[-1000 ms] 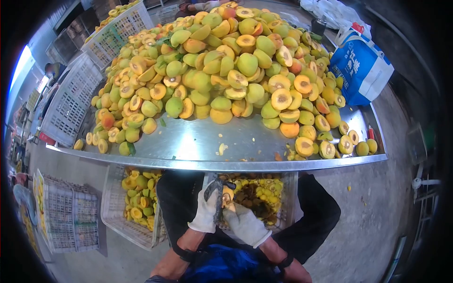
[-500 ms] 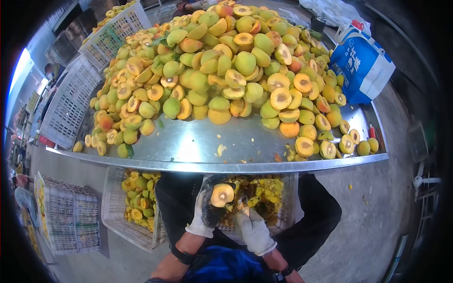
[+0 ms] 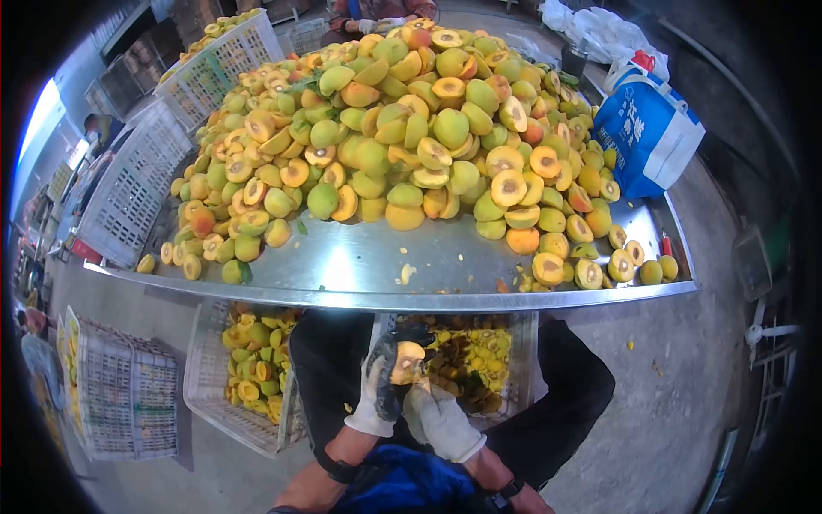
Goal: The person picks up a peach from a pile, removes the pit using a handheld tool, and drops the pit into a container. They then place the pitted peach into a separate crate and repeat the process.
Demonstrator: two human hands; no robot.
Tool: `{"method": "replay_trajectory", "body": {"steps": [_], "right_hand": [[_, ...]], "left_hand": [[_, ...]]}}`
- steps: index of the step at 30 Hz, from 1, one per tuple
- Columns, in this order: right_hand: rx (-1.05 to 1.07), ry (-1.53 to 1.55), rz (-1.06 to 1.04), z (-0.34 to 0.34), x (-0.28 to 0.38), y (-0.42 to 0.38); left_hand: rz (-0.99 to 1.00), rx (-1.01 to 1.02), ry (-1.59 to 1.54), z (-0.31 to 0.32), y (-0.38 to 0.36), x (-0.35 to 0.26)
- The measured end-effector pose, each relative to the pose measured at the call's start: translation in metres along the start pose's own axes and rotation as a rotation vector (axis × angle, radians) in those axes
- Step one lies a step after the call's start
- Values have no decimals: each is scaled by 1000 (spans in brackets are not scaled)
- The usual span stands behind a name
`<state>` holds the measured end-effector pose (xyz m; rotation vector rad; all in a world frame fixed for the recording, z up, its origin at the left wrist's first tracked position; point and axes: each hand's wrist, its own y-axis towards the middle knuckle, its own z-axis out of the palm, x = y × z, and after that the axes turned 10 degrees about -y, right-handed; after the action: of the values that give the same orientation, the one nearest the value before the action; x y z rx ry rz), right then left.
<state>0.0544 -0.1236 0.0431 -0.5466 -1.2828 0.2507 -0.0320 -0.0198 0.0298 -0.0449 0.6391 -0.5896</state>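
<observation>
My left hand (image 3: 377, 387), in a pale glove with dark coating on the fingers, is closed around a halved yellow peach (image 3: 407, 363). Its cut face is turned up, toward the camera. Close beside it, my right hand (image 3: 443, 421), in a whitish glove, has its fingers pressed together at the peach's lower right edge. Something small seems to be in those fingers, but it is too blurred to name. Beneath both hands, between the knees, stands a crate (image 3: 524, 377) holding yellow fruit pieces and brownish scraps.
A metal table (image 3: 368, 257) carries a large heap of halved peaches (image 3: 368, 128). On its right stand a blue and white bag (image 3: 638, 128) and a red-handled object (image 3: 666, 244). Another crate of peaches (image 3: 193, 377) sits lower left. Across the table, a person's gloved hands (image 3: 381, 25) show.
My right hand has moved left, up against the peach half. My left hand has shifted slightly right and tilted the peach. The view has tipped up, showing the person across the table.
</observation>
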Motion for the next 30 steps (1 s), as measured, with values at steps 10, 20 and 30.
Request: {"method": "replay_trajectory", "body": {"steps": [10,20,30], "right_hand": [[-85,-84,1,4,-4,-4],[-53,-172,-112,22,10,-17],[246,18,-122,20,-7,-25]], "left_hand": [[-93,152,144,-25,-10,-1],[216,10,234,-16,-24,0],[80,127,360,-5,-33,-27]]}}
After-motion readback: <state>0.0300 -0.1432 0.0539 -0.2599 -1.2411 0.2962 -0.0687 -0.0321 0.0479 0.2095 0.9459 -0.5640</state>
